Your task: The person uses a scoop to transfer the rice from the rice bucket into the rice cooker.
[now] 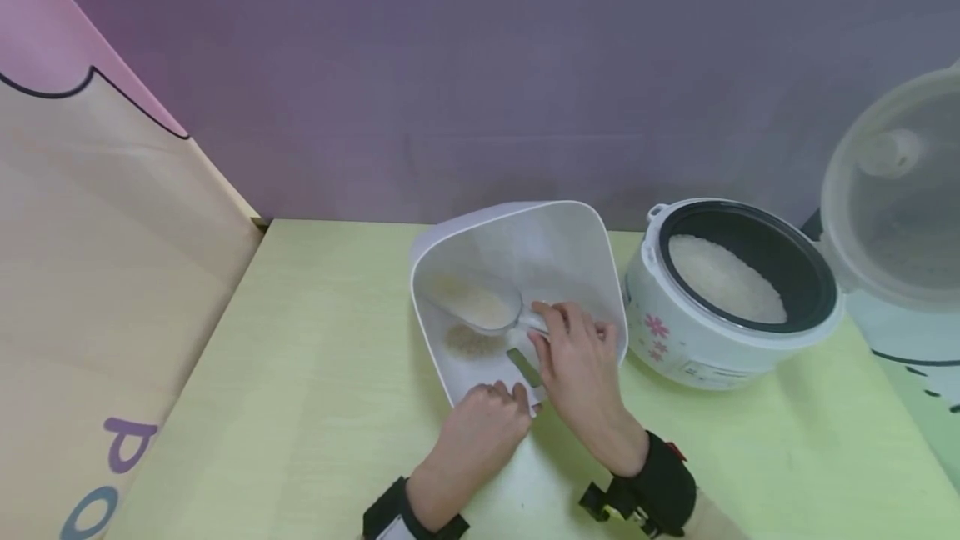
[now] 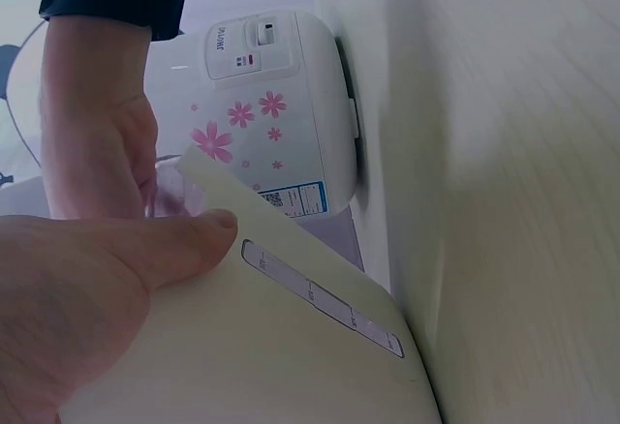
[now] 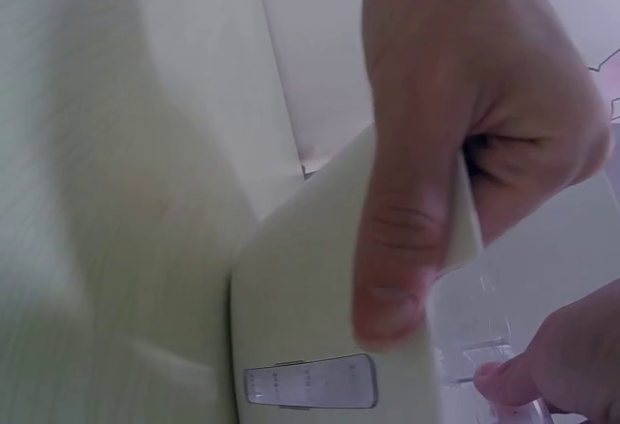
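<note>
A white bin point(image 1: 555, 232) stands on the table, with a small heap of rice point(image 1: 474, 342) on its floor. My left hand point(image 1: 491, 419) grips the bin's front rim; in the left wrist view its thumb point(image 2: 189, 248) lies over the outside of the wall. Inside the bin, my right hand point(image 1: 581, 357) holds a clear scoop point(image 1: 510, 294) by its handle. Pale rice fills part of the scoop's bowl, which points left. The right wrist view shows my right hand point(image 3: 572, 361) on the clear handle, its curled fingers partly hidden.
To the bin's right stands a white rice cooker point(image 1: 720, 365) with pink flowers, holding white rice point(image 1: 723, 277). Its lid point(image 1: 892, 215) is raised on the right. A purple backdrop point(image 1: 450, 90) rises behind the pale table point(image 1: 337, 340). A printed cloth point(image 1: 97, 257) hangs at left.
</note>
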Tool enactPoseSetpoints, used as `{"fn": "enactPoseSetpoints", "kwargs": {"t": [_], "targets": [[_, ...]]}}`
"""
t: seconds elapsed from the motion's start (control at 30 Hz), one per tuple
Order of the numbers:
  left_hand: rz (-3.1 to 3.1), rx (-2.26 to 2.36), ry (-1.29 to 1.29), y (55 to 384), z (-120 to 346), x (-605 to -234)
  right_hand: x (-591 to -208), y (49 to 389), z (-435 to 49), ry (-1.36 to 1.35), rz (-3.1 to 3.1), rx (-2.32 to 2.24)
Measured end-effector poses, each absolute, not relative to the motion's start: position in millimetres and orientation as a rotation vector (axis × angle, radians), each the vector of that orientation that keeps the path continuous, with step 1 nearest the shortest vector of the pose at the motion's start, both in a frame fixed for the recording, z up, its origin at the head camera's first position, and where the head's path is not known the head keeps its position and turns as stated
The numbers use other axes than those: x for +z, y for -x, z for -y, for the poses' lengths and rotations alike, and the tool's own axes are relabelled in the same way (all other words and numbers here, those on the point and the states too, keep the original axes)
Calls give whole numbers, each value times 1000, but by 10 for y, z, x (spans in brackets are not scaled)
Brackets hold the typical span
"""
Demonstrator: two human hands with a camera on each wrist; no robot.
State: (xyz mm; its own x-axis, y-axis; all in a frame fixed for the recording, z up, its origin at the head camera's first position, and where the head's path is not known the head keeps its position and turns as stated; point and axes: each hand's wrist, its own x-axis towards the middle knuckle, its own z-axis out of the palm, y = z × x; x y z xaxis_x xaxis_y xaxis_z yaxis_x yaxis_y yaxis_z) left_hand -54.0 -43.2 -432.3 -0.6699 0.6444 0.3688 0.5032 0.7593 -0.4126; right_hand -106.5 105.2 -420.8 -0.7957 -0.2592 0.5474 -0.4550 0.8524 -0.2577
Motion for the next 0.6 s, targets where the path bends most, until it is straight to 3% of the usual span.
{"fn": "enactPoseSetpoints", "kwargs": {"t": [0.6], "targets": [[2476, 353, 866, 533, 430, -4330, -3769, 882, -1459, -634, 2406, 527]]}}
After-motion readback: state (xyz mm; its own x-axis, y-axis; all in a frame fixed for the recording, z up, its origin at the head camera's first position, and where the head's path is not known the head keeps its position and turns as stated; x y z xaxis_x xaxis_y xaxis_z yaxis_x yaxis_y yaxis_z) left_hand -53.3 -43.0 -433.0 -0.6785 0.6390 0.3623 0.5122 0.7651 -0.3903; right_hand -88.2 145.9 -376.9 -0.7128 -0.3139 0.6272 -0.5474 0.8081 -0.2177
